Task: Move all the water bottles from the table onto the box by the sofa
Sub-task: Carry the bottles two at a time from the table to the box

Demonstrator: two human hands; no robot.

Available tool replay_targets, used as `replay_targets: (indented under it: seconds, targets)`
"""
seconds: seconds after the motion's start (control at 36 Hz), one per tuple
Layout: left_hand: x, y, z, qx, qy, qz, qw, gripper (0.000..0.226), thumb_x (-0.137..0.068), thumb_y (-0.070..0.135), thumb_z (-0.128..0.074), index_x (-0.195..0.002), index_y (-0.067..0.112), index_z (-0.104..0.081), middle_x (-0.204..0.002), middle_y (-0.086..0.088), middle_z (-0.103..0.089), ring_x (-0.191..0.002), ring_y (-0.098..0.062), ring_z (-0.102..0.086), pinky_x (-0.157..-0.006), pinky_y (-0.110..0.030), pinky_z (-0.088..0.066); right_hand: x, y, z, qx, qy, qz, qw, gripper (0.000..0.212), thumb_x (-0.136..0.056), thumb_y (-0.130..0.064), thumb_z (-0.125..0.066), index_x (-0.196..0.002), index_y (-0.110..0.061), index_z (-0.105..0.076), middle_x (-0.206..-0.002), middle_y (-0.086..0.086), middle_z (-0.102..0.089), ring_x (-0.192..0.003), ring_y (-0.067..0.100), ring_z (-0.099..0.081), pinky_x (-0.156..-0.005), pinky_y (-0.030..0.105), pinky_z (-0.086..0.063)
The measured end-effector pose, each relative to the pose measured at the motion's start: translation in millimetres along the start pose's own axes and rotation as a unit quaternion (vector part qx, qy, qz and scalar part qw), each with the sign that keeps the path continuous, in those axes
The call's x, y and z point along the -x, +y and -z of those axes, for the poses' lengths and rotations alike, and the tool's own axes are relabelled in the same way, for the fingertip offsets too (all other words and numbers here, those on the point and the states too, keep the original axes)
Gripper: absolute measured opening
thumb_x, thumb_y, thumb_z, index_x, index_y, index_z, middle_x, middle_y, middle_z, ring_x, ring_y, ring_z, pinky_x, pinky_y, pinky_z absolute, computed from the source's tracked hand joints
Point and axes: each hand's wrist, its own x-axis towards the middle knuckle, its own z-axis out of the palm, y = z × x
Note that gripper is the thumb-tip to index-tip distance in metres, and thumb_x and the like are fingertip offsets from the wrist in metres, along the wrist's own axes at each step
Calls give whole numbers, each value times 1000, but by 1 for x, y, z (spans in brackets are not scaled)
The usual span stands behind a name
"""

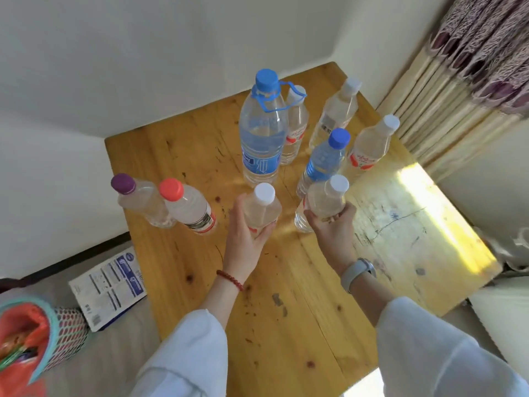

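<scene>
Several water bottles stand on a wooden table [286, 296]. My left hand [246, 230] grips a white-capped bottle [262, 207] near the table's middle. To its right, my right hand [333, 227] grips another white-capped bottle [325, 202]. A large blue-capped bottle [262, 133] stands behind them, with a small blue-capped bottle [323, 159] to its right. Three more white-capped bottles stand at the back right. A purple-capped bottle [140, 199] and a red-capped bottle [187, 206] stand at the left edge. The box and sofa are out of view.
White walls meet in a corner behind the table. A radiator [446, 110] and a patterned curtain [492, 44] are at the right. On the floor at the left lie a printed package [110, 285] and a mesh basket [57, 336] with an orange bag.
</scene>
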Motion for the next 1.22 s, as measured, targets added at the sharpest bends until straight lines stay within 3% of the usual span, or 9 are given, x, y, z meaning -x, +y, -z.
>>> replay_targets:
  seconds: [0.22, 0.33, 0.44, 0.58, 0.78, 0.89, 0.97, 1.11, 1.22]
  targets:
    - [32, 22, 1, 40, -41, 4, 998, 75, -72, 54, -65, -133, 24, -31, -129, -1, -44, -116, -11, -46, -86, -19, -46, 34, 15, 35, -31, -10, -19, 999, 53, -74, -31, -72, -113, -19, -38, -100, -17, -49, -91, 0, -54, -71, 16, -44]
    - [51, 42, -2, 68, -54, -16, 996, 64, -76, 60, -55, -131, 39, -30, -129, 13, -44, -118, -5, -46, -85, -9, -43, 65, 30, 60, -42, -7, -21, 999, 50, -73, -35, -71, -110, -31, -37, -102, -20, -51, -95, 3, -55, -74, 19, -45]
    - [69, 61, -15, 92, -65, -11, 994, 66, -79, 56, -54, -135, 35, -27, -131, 20, -42, -120, -3, -46, -92, -20, -46, 97, 38, 89, -73, 8, -29, 997, 51, -68, -42, -75, -106, -39, -41, -106, -15, -57, -96, 5, -58, -77, 25, -49]
    - [91, 94, -44, 94, -135, -32, 986, 59, -77, 67, -48, -127, 56, -19, -121, 45, -37, -113, 14, -45, -84, -4, -41, 129, 50, 138, -76, 59, -19, 995, 46, -73, -40, -70, -109, -25, -46, -97, -14, -59, -84, -3, -60, -70, 17, -48]
    - [151, 147, -111, 65, -249, -83, 963, 63, -72, 72, -48, -128, 50, -27, -126, 23, -47, -109, 10, -48, -77, 1, -38, 186, 71, 233, 6, 159, 19, 987, 50, -75, -49, -65, -114, -28, -43, -93, -19, -54, -75, -13, -51, -62, 4, -39]
    - [212, 181, -162, 39, -330, -122, 935, 81, -69, 69, -50, -137, 33, -25, -135, 7, -45, -117, -8, -48, -88, -22, -42, 238, 98, 304, 19, 218, -5, 976, 56, -71, -62, -58, -111, -24, -45, -91, -11, -57, -76, 3, -56, -64, 20, -46]
    - [274, 211, -205, 40, -390, -146, 908, 83, -68, 69, -51, -138, 33, -24, -125, 18, -43, -112, -2, -45, -88, -21, -38, 290, 127, 363, 15, 266, -38, 963, 61, -66, -74, -55, -107, -32, -42, -88, -15, -57, -77, 5, -58, -62, 24, -46]
    - [398, 260, -276, 56, -487, -190, 851, 74, -75, 60, -58, -136, 30, -28, -117, 7, -55, -99, -9, -58, -74, -10, -43, 393, 183, 459, 26, 354, -112, 928, 58, -58, -80, -49, -100, -41, -39, -84, -17, -60, -71, -2, -58, -53, 13, -38]
    - [501, 297, -324, 68, -561, -214, 796, 74, -75, 52, -57, -137, 24, -28, -115, 7, -56, -95, -3, -59, -78, -14, -48, 477, 228, 527, 10, 427, -175, 887, 55, -58, -76, -51, -98, -40, -42, -89, -10, -64, -80, 14, -62, -66, 33, -49]
